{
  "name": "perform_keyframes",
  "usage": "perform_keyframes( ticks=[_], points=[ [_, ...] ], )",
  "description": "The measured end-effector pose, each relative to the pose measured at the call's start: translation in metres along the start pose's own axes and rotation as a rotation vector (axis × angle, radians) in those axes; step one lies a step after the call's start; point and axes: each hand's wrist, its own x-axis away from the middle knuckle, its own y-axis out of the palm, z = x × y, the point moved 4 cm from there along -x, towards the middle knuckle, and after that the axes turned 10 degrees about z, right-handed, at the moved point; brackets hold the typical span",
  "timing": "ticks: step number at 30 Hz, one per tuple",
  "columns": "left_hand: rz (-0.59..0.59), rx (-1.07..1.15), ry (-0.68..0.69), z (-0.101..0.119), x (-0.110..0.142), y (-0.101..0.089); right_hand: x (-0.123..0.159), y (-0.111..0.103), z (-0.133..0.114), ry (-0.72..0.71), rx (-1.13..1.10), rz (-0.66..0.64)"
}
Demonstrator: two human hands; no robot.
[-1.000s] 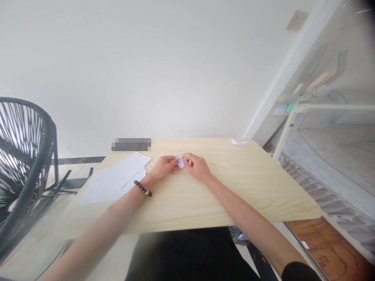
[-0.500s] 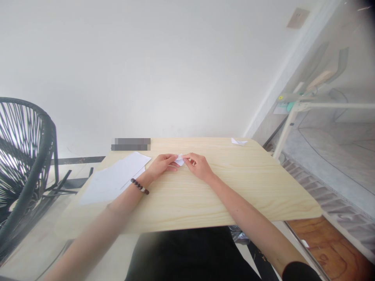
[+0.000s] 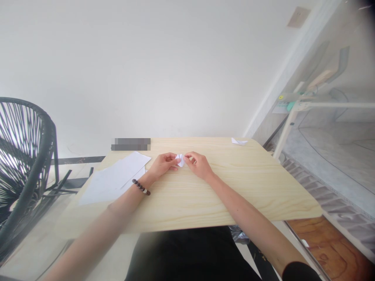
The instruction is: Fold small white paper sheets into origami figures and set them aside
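A small folded piece of white paper (image 3: 181, 160) is held up between my two hands over the middle of the table. My left hand (image 3: 164, 164), with a dark beaded bracelet at the wrist, pinches its left side between thumb and fingers. On the opposite side, my right hand (image 3: 198, 164) grips the paper's right edge with thumb and index finger. Crease lines show on the paper's face, and its outer edges are partly hidden by my fingertips.
White paper sheets (image 3: 114, 177) lie overlapping on the left of the wooden table (image 3: 234, 187). Another folded white paper (image 3: 239, 142) rests near the far right edge. A pixelated dark item (image 3: 131, 144) sits at the back left. A dark woven chair (image 3: 29, 156) stands left.
The paper between my hands has turned and changed shape, now showing a creased, pointed face. My fingers have shifted slightly on it, while my arms stay nearly in place.
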Motion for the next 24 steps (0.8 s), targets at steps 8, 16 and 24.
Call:
perform_keyframes(
  ticks=[8, 16, 24],
  points=[
    [-0.013, -0.047, 0.019, 0.0001, 0.0016, 0.0043, 0.0003, 0.0032, 0.0012, -0.06, -0.012, -0.021],
    [0.023, -0.084, 0.069, 0.0009, 0.0032, 0.0069, -0.001, 0.0082, 0.0017, -0.034, 0.052, -0.012],
    [0.022, -0.093, 0.128, 0.007, 0.0061, 0.0072, 0.0018, 0.0072, -0.0001, -0.068, -0.025, -0.078]
  ],
)
